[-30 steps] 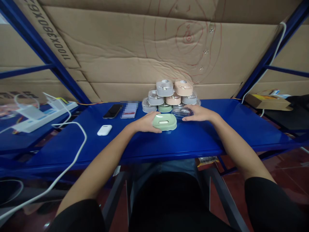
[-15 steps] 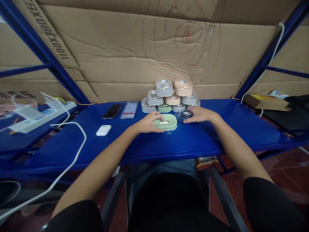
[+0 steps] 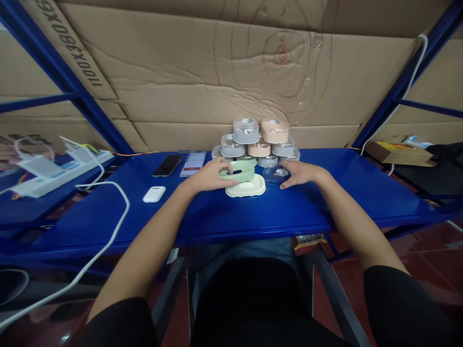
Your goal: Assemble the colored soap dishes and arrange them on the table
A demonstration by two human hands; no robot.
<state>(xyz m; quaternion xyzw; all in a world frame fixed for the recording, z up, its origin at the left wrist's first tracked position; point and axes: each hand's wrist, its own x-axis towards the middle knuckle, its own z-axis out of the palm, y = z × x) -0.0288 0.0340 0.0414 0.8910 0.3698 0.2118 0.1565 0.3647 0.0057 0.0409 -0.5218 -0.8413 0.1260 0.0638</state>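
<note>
A light green tray [image 3: 246, 169] with an oval slot in its middle is gripped at its left end by my left hand [image 3: 213, 175], thumb at the front edge and fingers curled over. It is held tilted just above a cream shallow base [image 3: 249, 187], which lies on the blue table. To the right, a clear plastic lid [image 3: 272, 175] rests flat on the tabletop. My right hand [image 3: 298, 172] takes this lid by its right side, with the thumb in front and the fingers behind.
Lidded boxes [image 3: 258, 144] in grey, peach and green form a pyramid behind my hands. On the left lie a dark phone [image 3: 166, 165], a phone with a lit screen [image 3: 194, 164] and a white earbud case [image 3: 154, 194]. A white cable [image 3: 125, 212] crosses the table's left side.
My left hand has raised the green tray and shifted it back and left, uncovering the cream base beneath. My right hand has barely moved at the clear lid.
</note>
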